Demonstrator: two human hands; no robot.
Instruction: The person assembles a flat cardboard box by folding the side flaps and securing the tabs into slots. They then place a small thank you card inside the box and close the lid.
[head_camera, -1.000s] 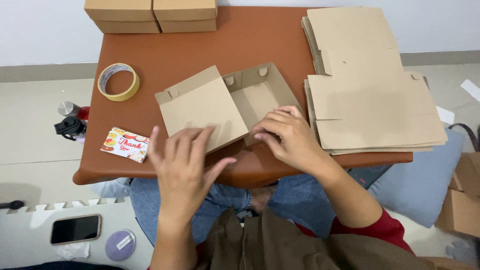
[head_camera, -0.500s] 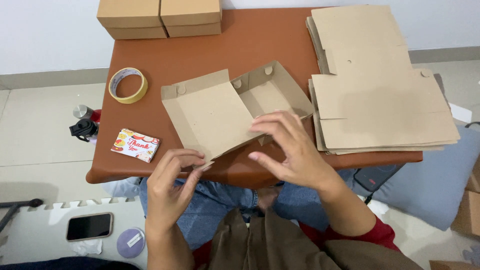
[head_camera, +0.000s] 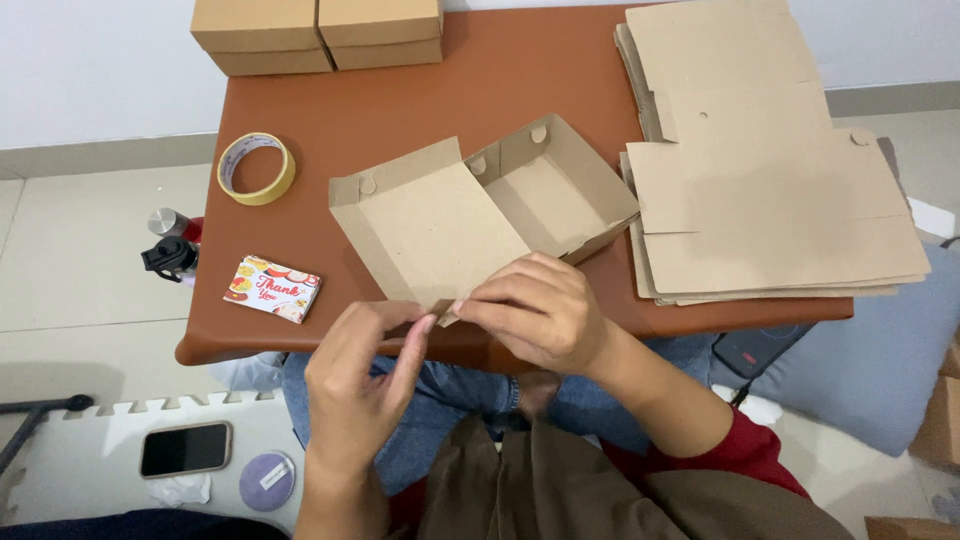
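Observation:
A half-folded brown cardboard box (head_camera: 470, 215) lies open on the reddish-brown table (head_camera: 420, 105), its lid panel spread toward me and its tray part standing behind. My left hand (head_camera: 365, 375) pinches the near corner of the lid panel between thumb and fingers. My right hand (head_camera: 535, 310) grips the same near edge just to the right, fingers curled over the flap. Both hands meet at the table's front edge.
A stack of flat cardboard blanks (head_camera: 760, 170) fills the table's right side. Two finished boxes (head_camera: 320, 30) stand at the back. A tape roll (head_camera: 256, 168) and a small printed card stack (head_camera: 272, 288) lie left. A bottle (head_camera: 170, 245), phone (head_camera: 185, 448) and blue cushion (head_camera: 860, 350) sit below.
My left hand rose from resting flat on the lid panel and curled in to pinch its near corner. My right hand stayed on the near edge. The view moved closer.

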